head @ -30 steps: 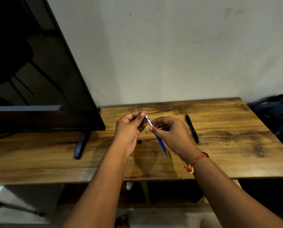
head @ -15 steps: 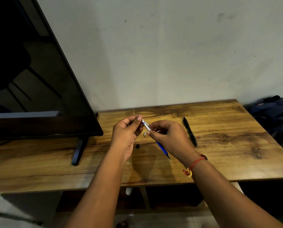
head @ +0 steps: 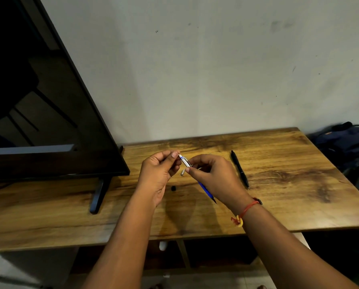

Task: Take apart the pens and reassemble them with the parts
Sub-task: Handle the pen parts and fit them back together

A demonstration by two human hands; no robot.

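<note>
Wooden table (head: pixel 278 205) stands against a pale wall, and a big dark screen (head: pixel 49 122) on its black foot (head: pixel 97 195) takes the left end. From the head view, both hands are above the middle of the table, between its far and near edges. The left hand (head: pixel 157 174) pinches with thumb and fingers (head: pixel 174 155) the white upper end of the blue pen (head: pixel 205 189). The right hand (head: pixel 214 176), with a red thread (head: pixel 247 209) on the wrist, pinches the barrel a little lower, so its fingers (head: pixel 190 169) are closed on the pen and the blue tip points down toward the near edge. A small silver piece (head: pixel 182 172) shows just under the right fingertips; I cannot tell if it is held or lies on the table. A small black part (head: pixel 173 188) lies loose on the table between the two wrists. The black pen (head: pixel 240 170) lies right of the hands, nearer to the far edge, and it looks whole. A dark bag (head: pixel 345 142) sits beyond the right edge. In my judgement the task is at an early stage: one pen is in work at its upper end and perhaps one part is already off, but I cannot say if it is being opened or closed. The black pen seems not yet taken apart, so most of the work is left.
</note>
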